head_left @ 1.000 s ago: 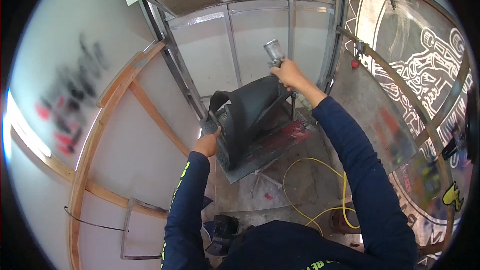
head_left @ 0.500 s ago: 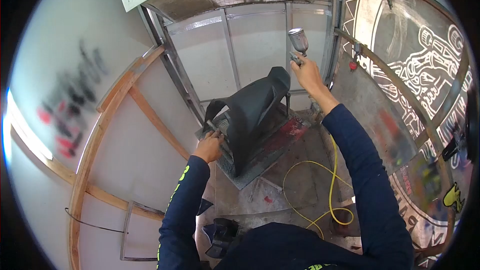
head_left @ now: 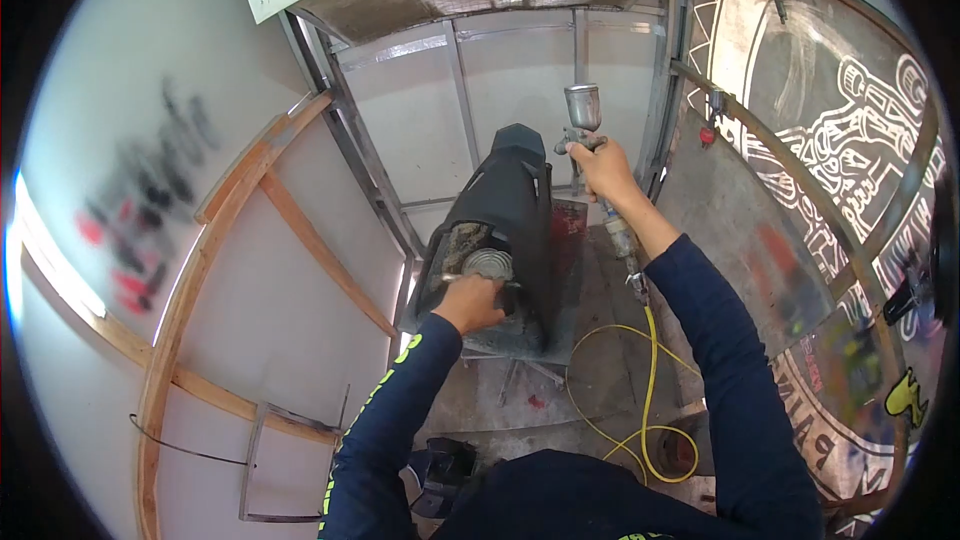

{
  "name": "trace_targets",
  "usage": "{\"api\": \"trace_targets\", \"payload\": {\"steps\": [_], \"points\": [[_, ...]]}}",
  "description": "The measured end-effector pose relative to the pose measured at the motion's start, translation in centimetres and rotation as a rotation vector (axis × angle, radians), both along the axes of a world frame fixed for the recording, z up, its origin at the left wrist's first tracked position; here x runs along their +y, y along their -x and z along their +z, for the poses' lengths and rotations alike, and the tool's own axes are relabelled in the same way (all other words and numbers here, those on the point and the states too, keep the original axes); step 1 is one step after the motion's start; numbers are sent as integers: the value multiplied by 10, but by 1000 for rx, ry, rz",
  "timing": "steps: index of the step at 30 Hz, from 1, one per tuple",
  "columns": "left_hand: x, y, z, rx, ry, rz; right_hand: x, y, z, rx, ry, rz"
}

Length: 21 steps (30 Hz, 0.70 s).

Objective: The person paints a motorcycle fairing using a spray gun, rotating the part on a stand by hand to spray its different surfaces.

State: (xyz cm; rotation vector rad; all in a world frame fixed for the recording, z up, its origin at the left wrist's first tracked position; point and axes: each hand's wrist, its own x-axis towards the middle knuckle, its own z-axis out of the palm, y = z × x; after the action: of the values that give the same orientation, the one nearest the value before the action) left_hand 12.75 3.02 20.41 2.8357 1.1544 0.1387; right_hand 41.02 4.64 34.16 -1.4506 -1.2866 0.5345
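Observation:
In my right hand (head_left: 608,168) is a spray gun (head_left: 582,108), with its metal cup on top, held upright beyond the right side of a matte black fairing-like panel (head_left: 505,190). A yellow air hose (head_left: 652,350) runs down from the gun's handle fitting. My left hand (head_left: 476,304) is closed at the near end of the panel, just below a round ribbed part (head_left: 490,263) in its opening. Its fingers are partly hidden, so what they grip does not show clearly. The panel rests on a paint-stained board (head_left: 570,240).
A wooden frame (head_left: 220,190) lines the white left wall. Another spray gun (head_left: 712,115) hangs on the rail at right. Dark pieces (head_left: 442,475) lie on the floor by my body. The hose loops across the floor at right.
The black panel and its board have turned, the far end swinging left and the near end right. My left hand has moved right with it. The spray gun has shifted slightly left and down.

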Motion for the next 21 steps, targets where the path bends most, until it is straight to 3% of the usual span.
{"api": "trace_targets", "payload": {"steps": [4,6,21], "points": [[-14,-16,-6,-86,-8,-63,-5,9,-2,11,18,15],[-18,-24,-10,-5,67,-60,-9,11,-3,-9,48,49],[-35,-91,-75,133,-161,-61,-26,29,-3,25,74,85]]}}
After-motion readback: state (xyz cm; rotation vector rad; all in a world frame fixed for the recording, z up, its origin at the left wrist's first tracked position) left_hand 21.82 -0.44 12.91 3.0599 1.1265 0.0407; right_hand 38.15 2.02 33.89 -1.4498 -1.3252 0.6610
